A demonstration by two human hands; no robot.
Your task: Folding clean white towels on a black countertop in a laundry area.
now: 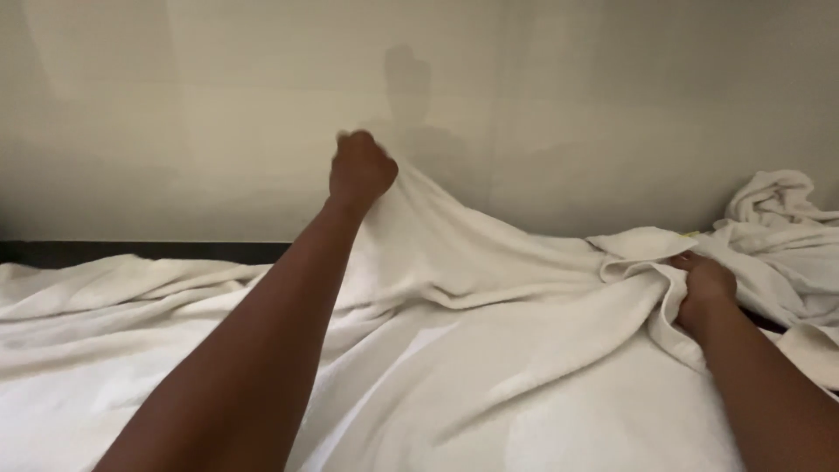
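A large white towel (pixel 489 288) lies spread and rumpled across the whole lower half of the view. My left hand (pixel 358 170) is raised in the middle, fist closed on an edge of the towel and lifting it into a peak against the wall. My right hand (pixel 703 288) is lower at the right, fingers closed on a folded edge of the same towel. Both forearms reach in from the bottom.
A plain pale wall (pixel 568 105) stands close behind, with a dark strip (pixel 140 252) along its foot at the left. More crumpled white cloth (pixel 778 210) is heaped at the far right.
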